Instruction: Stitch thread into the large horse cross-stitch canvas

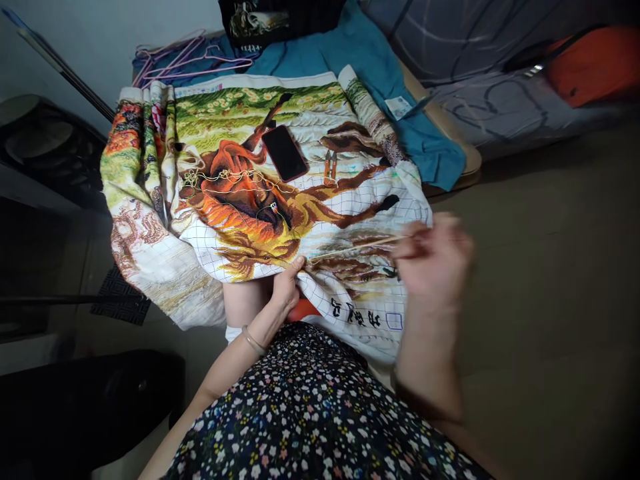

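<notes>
A large cross-stitch cloth point(320, 227) with horses and a blue grid is spread over my lap and the surface in front. My left hand point(289, 285) grips its near edge, thumb on top and fingers underneath. Off to the right, my right hand point(434, 257) is closed and blurred by motion. A pale embroidery thread point(357, 250) runs taut from the cloth near my left thumb to the right fingers; whether a needle is there I cannot make out. Loose yellowish thread point(227, 179) lies tangled on the stitched horse.
On the cloth lie a dark phone point(285, 153) and small orange-handled thread snips point(330, 168). Rolled cloth ends stand at both sides. Pink and purple hangers point(195, 63) rest behind on a teal cloth point(330, 53). An orange bag point(595, 67) sits at the far right.
</notes>
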Motion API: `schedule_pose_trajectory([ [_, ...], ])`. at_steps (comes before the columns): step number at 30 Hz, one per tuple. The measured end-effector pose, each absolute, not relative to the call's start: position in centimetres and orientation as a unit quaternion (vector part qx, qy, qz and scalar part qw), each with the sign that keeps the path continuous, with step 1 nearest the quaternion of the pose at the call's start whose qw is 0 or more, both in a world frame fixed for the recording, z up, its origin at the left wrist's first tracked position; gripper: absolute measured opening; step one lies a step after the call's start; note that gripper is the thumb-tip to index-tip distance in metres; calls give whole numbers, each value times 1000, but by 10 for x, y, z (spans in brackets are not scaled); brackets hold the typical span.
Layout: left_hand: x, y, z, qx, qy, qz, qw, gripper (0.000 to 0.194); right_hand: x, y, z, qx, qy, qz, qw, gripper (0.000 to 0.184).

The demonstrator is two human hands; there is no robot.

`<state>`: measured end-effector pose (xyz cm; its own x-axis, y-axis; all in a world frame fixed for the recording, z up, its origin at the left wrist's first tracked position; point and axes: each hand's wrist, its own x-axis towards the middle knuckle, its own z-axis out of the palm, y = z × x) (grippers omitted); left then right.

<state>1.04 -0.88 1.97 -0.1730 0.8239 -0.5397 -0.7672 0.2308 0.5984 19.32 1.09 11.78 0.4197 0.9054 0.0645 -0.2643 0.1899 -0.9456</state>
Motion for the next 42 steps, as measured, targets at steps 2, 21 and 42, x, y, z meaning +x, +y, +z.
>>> schedule_pose_trajectory([
  [2, 11, -9, 20, 30, 445, 622, 643, 46, 227, 9, 146, -417, -321, 334, 782, 20],
  [21, 13, -9, 25, 31, 454, 625, 635, 41, 128, -13, 38, -571, -589, 430, 375, 29],
  [42, 13, -7, 24, 26, 456, 617, 641, 32, 117, -11, 40, -597, -597, 400, 358, 17],
])
